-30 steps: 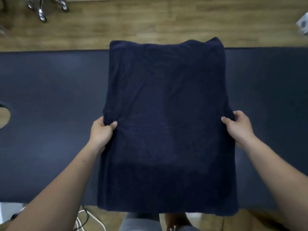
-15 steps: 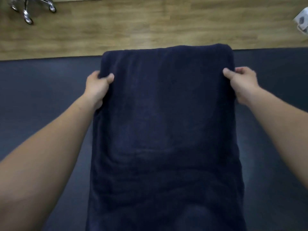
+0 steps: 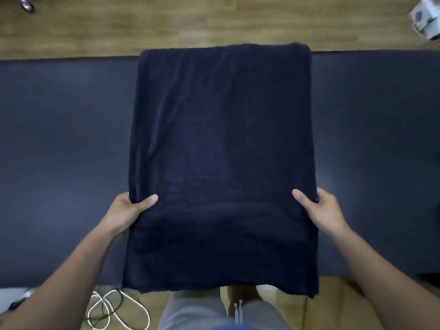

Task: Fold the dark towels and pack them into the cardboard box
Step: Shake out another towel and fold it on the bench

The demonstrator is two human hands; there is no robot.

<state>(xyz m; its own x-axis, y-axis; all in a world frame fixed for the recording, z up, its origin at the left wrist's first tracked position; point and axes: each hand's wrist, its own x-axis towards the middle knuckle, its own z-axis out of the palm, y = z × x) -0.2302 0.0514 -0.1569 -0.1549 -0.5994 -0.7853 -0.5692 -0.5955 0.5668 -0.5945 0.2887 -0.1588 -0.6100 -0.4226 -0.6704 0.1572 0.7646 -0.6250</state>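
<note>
A person in grey trousers [image 3: 202, 310] stands at the near edge of a dark padded table [image 3: 59, 151], working on a dark towel [image 3: 221, 163]. On the floor at the person's feet, white and black cords [image 3: 114, 310] lie looped at the lower left. A tan shape that looks like the cardboard box [image 3: 333, 306] sits at the lower right, just off the table's near edge and partly hidden by the right forearm.

Both bare forearms reach forward to the towel. The left hand [image 3: 128, 210] pinches the towel's left side edge, thumb flat on top and fingers out of sight beneath the cloth. The right hand [image 3: 323, 210] grips the right side edge the same way, level with the left.

The towel lies lengthwise across the middle of the table. Its near end is draped over the near edge and its far end reaches the far edge, with soft creases running along its length.

Beyond the table stretches a wooden floor [image 3: 166, 20]. A chrome chair caster [image 3: 26, 4] shows at the far left of the view and a blurred white object [image 3: 426, 17] at the far right.
</note>
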